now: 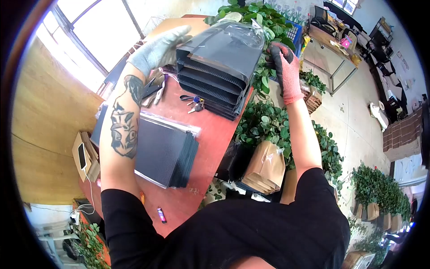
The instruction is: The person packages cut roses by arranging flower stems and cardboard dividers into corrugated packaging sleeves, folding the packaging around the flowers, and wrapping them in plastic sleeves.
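Observation:
A stack of black corrugated sheets or folded bags [215,80], with clear plastic film [233,38] over its top, lies at the far end of the red table. My left hand [156,50], in a pale grey glove, is beside the stack's left edge with its fingers stretched out. On the other side is my right hand [285,67], in a pink and black glove, close to the stack's right edge and green leaves. Its fingers are curled, and what they hold, if anything, is hidden. A second dark corrugated stack [163,148] lies nearer me.
Keys [196,104], scissors [154,92] and a small purple tube [161,215] lie on the red table [210,134]. Brown paper bags [264,166] with leafy plants stand right of it. A phone [82,156] on a cable is at the left.

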Motion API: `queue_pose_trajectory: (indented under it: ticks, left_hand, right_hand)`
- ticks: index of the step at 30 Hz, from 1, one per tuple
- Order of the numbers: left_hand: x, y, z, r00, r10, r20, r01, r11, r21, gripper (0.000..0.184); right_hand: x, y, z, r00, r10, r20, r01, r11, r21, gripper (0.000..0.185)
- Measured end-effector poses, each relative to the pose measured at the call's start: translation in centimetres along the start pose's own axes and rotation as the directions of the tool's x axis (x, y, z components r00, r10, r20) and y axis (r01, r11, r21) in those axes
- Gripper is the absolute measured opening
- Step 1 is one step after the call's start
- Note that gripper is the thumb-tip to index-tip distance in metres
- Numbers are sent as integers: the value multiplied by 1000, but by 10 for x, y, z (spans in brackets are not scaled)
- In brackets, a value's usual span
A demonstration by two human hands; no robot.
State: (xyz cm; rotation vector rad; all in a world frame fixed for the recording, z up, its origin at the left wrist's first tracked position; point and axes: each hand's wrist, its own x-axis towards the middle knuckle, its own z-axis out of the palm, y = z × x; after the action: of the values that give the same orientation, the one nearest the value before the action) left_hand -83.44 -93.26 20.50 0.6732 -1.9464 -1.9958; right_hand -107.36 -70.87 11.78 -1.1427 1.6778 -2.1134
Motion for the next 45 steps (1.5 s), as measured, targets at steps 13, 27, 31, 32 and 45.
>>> queue_pose_trajectory:
  ticks: [13, 27, 31, 32, 45]
  left_hand:
    - [-337, -201, 124, 864, 218, -454, -417, 816, -400, 57]
    - [-654, -418, 357, 250, -673, -696, -91, 700, -709, 39]
    - [-694, -420, 393, 227, -672, -705, -142, 693, -707, 40]
    - [-701, -419, 397, 215, -678, -703, -132, 693, -708, 40]
    - [-571, -332, 273, 553, -405, -728, -523, 511, -682, 47]
  right_hand:
    - [-189, -67, 63, 832, -479, 281, 249, 773, 583, 51]
    - [-473, -96, 157, -268, -439, 857, 363, 779, 512, 57]
    - [-368, -89, 232, 87, -312, 946, 816, 567, 113, 79]
    - [-339, -66, 250, 126, -182, 975, 904, 425, -37, 89]
    - [-373, -139, 157, -464, 92, 881, 793, 486, 367, 22]
